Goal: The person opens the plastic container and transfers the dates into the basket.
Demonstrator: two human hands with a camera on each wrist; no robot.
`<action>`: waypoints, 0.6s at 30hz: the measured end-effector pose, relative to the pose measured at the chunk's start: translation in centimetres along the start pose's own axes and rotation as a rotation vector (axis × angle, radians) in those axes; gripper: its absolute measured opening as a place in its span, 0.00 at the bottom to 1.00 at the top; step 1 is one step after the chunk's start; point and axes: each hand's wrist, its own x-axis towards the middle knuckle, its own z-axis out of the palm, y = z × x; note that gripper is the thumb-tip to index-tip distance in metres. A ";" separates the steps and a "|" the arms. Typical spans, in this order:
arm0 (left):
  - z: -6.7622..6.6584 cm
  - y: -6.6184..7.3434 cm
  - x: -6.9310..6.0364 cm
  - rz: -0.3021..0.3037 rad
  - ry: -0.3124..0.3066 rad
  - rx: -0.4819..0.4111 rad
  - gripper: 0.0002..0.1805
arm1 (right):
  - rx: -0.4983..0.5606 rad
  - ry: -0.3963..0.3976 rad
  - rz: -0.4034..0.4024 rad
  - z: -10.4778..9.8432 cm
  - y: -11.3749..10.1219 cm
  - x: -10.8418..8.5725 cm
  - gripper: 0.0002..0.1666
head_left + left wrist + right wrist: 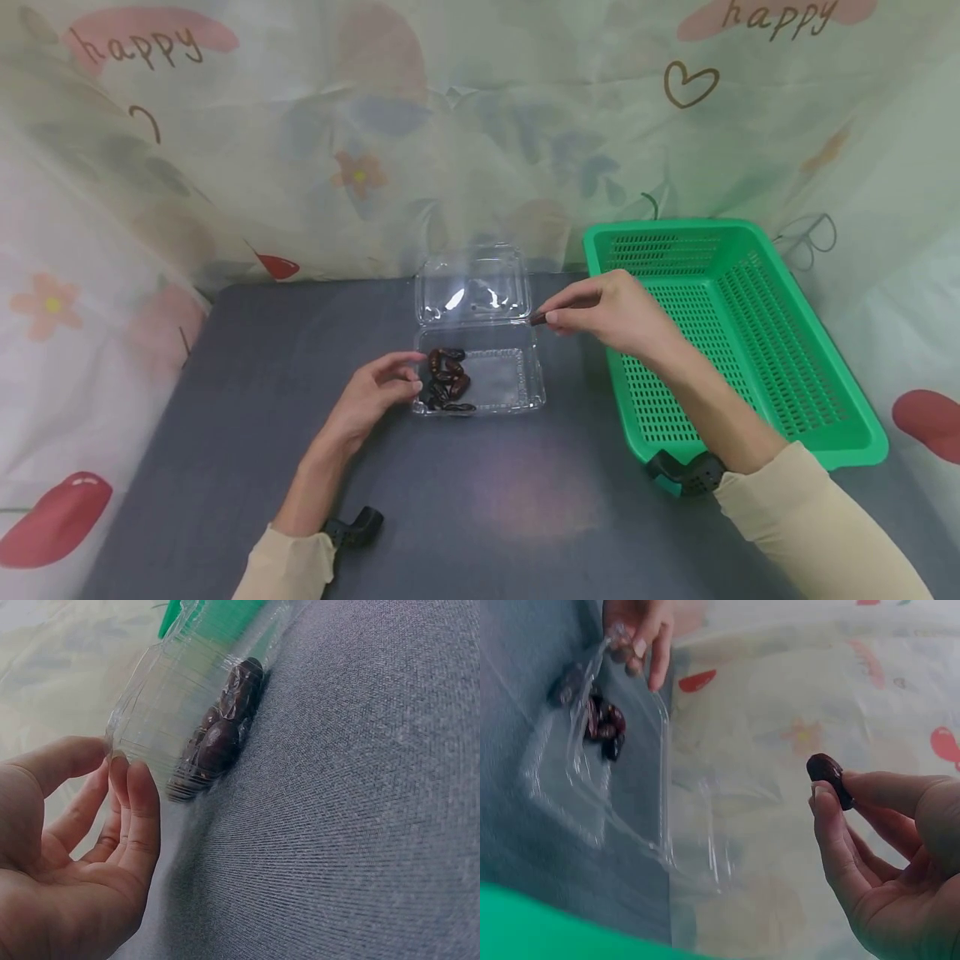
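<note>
Between thumb and fingertips my right hand [630,317] pinches one dark brown date [829,778], held up near the hinge side of a clear plastic clamshell box [525,379]. The lid [472,287] of that box is folded back toward the curtain. Several glossy dates [450,375] lie together in the left part of the box. My left hand [367,398] holds the box's left wall, its thumb and fingers [141,817] at the rim in the left wrist view. Through the clear side, more dates [217,742] show.
A green slotted plastic basket [817,342] stands on the right, partly beneath my right forearm. Grey cloth [480,500] covers the table. Behind it hangs a patterned curtain [480,150]. Both wrists carry black camera bands [356,527].
</note>
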 end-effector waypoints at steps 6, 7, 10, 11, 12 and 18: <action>0.0 0.2 -0.1 -0.007 0.003 0.000 0.24 | 0.012 0.017 0.017 -1.6 0.5 0.1 0.12; 0.0 0.3 -0.1 -0.009 0.004 0.001 0.24 | 0.019 0.024 0.018 -1.8 0.6 0.2 0.12; 0.0 0.3 -0.1 -0.010 0.008 0.003 0.24 | 0.058 0.038 0.023 -2.6 1.1 0.3 0.14; 0.1 0.2 0.0 -0.011 0.010 0.005 0.24 | 0.068 0.044 0.021 -2.8 1.3 0.3 0.14; 0.1 0.2 0.0 -0.011 0.011 0.003 0.24 | 0.080 0.051 0.022 -3.1 1.6 0.4 0.14; 0.1 0.1 0.0 -0.018 0.021 0.018 0.24 | 0.115 0.048 0.030 -4.5 3.3 0.9 0.18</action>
